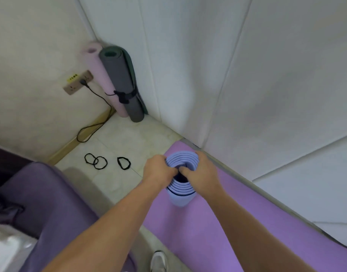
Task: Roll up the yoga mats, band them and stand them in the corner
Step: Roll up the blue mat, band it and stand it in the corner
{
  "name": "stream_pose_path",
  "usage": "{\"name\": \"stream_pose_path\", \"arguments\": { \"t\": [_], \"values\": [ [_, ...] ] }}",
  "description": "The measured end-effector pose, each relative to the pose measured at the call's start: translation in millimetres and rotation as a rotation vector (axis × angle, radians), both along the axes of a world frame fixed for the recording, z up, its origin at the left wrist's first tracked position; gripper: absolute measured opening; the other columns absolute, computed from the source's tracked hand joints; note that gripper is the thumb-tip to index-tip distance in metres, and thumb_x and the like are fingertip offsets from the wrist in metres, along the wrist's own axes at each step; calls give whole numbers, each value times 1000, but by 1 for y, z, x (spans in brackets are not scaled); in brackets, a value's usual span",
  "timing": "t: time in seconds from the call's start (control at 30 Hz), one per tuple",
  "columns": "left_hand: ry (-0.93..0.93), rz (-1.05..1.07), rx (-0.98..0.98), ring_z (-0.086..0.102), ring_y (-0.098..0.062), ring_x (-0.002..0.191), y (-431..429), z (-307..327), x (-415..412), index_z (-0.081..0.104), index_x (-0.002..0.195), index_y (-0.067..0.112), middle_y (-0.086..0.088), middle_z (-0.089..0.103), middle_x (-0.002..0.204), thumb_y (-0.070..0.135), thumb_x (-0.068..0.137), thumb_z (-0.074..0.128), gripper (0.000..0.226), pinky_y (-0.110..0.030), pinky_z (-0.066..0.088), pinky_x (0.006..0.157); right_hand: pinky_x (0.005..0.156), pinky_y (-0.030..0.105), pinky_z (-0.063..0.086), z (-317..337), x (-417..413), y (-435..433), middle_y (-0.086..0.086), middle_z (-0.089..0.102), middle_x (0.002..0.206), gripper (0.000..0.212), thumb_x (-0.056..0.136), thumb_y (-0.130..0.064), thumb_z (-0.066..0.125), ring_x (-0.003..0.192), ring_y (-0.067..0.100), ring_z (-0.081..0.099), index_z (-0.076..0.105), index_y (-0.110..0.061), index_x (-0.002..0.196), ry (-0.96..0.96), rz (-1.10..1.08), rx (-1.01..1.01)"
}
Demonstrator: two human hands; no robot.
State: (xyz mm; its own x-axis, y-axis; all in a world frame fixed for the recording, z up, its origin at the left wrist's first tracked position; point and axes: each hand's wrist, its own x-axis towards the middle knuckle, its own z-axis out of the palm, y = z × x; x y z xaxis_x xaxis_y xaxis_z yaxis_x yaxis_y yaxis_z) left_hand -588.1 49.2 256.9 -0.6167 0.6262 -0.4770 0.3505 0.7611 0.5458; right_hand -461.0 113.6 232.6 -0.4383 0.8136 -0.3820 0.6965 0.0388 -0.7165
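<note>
- Two rolled mats already stand in the corner: a pink mat point(101, 79) against the left wall and a grey mat point(121, 83) just beside it, the grey one tied round with a black band point(123, 97).
- Both hands work on a third, the blue mat point(181, 193), which stands upright on end on top of a purple mat point(237, 222) that lies flat along the right wall.
- The left hand point(158, 169) grips the roll's top rim from the left side; its fingers curl over the edge into the coil.
- The right hand point(200, 171) grips the rim from the right, with fingers tucked into the hollow centre.
- Seen from above, the roll's long axis runs straight up and down, so the hands sit on its upper end and the layers show as rings.
- No band is visible on this roll, though much of its side is hidden from this angle.
- Three loose bands point(107, 162) lie on the floor tiles point(129, 138) to the left, nearest the left hand.
- My guess is that the coil is being tightened; the left hand would reach for a band more easily.
- Open floor lies between the roll and the corner, crossed near the left wall by a black cable point(98, 122); the wall is close on the right.
</note>
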Motion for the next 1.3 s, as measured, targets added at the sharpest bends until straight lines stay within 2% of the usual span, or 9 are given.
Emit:
{"name": "stream_pose_path", "arguments": {
  "t": [0.17,0.3,0.43,0.5,0.6,0.73,0.87,1.13,1.3],
  "values": [
    [26,-148,-42,70,-27,83,11,-2,-30,70,89,10,-10,72,88,12,74,76,16,-36,58,71,99,42,47,10,-36,29,1,30,158,83,93,-38,64,135,27,45,13,-38,158,-296,492,306],
    [-10,-223,12,69,-23,86,23,-28,-29,73,103,19,-6,73,92,8,73,76,32,-35,58,77,89,39,51,-23,-43,42,-1,57,127,66,89,-35,67,111,26,61,37,-37,147,-375,707,309],
    [-410,-86,114,70,-18,90,22,-72,-42,75,91,11,-8,75,94,13,66,90,30,-37,58,87,87,39,52,-62,-29,48,-2,61,121,40,94,-30,58,107,26,63,48,-30,133,-396,639,289],
    [-681,159,229,70,-21,102,18,-90,-45,75,97,2,-10,76,102,8,76,84,24,-32,54,94,86,38,53,-76,-20,55,-4,59,124,36,96,-30,56,106,25,63,48,-31,132,-398,580,325],
    [-812,324,369,70,-22,103,17,-105,-41,74,102,-3,-12,76,106,6,85,73,19,-31,52,96,84,38,53,-84,-20,64,-6,55,127,40,97,-37,55,108,24,61,45,-34,136,-351,553,407],
    [-669,380,413,71,-21,88,23,-107,-38,75,93,-1,-13,77,94,3,90,69,8,-28,57,83,95,40,49,-90,-25,65,-7,46,140,59,93,-36,62,125,21,48,39,-33,147,-242,562,390],
    [-531,334,377,69,-27,84,29,-103,-39,75,91,-1,-21,74,91,0,89,70,5,-40,58,88,104,42,44,-93,-30,67,-3,45,144,67,87,-28,70,129,24,46,42,-29,148,-91,570,257],
    [-792,350,371,72,-25,96,24,-105,-58,72,105,-4,-18,75,101,-6,91,61,17,-27,58,87,107,35,40,-93,-27,76,-7,50,141,61,92,-25,68,127,18,49,46,-32,148,-3,547,229],
    [-562,217,408,72,-16,90,34,-119,-67,73,100,0,-12,77,94,5,95,63,12,-28,56,89,105,37,43,-89,-41,84,-8,44,149,58,97,-24,61,133,16,44,43,-32,151,-38,582,292]
  ]
}}
